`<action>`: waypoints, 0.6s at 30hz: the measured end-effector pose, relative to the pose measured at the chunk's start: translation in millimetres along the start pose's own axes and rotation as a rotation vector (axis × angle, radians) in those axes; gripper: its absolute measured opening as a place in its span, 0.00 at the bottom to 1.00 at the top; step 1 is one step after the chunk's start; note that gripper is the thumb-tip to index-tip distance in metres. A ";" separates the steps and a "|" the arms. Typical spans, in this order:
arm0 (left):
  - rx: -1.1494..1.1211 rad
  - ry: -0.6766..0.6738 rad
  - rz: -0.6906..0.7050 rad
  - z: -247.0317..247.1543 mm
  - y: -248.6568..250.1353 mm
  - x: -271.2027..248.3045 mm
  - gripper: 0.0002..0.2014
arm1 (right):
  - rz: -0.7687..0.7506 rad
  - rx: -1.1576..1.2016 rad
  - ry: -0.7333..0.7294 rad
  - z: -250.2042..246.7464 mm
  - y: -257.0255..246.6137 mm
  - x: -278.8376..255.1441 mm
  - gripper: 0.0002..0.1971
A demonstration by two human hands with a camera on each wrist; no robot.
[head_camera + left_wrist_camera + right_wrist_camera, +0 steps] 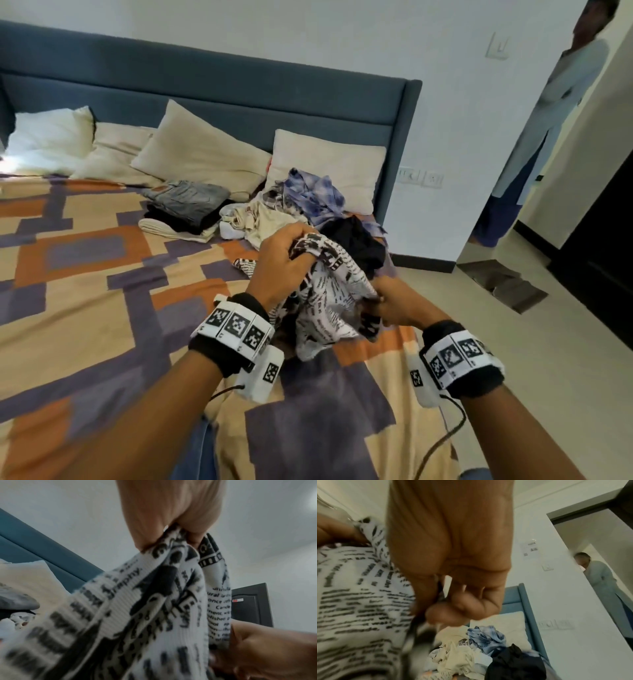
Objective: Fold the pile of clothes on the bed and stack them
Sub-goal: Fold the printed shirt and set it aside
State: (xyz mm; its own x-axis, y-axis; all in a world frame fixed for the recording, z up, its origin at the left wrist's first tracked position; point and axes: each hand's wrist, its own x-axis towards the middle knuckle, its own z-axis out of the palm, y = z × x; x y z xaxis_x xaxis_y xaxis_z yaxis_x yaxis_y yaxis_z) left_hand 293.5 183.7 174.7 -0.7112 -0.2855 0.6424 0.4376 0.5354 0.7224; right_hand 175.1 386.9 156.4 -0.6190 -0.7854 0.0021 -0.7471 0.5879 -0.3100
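Observation:
A white garment with black newspaper print (329, 301) hangs bunched above the bed between both hands. My left hand (291, 255) grips its upper part with curled fingers; the left wrist view shows the print garment (154, 608) pinched in the left hand (178, 530). My right hand (380, 303) grips its lower right edge, and in the right wrist view the right hand (453, 601) is closed on a dark hem of the print garment (359, 601). An unfolded pile (301, 205) of blue plaid, cream and black clothes lies behind. A folded stack (186, 209) sits left of it.
The bed (85, 274) has an orange, purple and beige cover, with several pillows (202, 154) against a blue headboard (239, 96). The bed's right edge meets tiled floor (479, 342). A person (548, 137) stands in the doorway at the right.

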 end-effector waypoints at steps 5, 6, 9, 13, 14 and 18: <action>0.200 -0.412 -0.069 -3.5 -7.0 -8.0 0.35 | 0.066 0.734 0.570 -26.7 -28.6 -1.2 0.14; 0.304 -0.483 -0.071 0.8 -7.5 -9.2 0.43 | -0.014 0.858 0.615 -38.9 -44.5 -2.7 0.13; 0.330 -0.375 -0.092 13.4 -7.3 -8.4 0.25 | -0.327 0.904 0.443 -63.4 -87.1 -11.4 0.21; -0.027 -0.016 -0.238 8.8 -2.5 -5.3 0.07 | -0.244 0.942 0.445 -47.9 -76.2 -8.8 0.36; -0.110 0.048 -0.274 4.3 0.8 -5.5 0.08 | -0.163 0.981 0.464 -36.1 -68.4 -9.4 0.35; -0.213 0.198 -0.277 -12.2 21.5 1.8 0.09 | -0.017 0.897 0.236 26.5 -60.4 -10.6 0.27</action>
State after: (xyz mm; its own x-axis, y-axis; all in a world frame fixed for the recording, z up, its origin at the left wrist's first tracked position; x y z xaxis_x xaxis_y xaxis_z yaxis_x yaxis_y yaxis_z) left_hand 308.3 185.0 194.5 -0.7074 -0.5546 0.4381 0.3638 0.2456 0.8985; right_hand 233.2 354.6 150.0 -0.7167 -0.6747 0.1765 -0.3506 0.1298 -0.9275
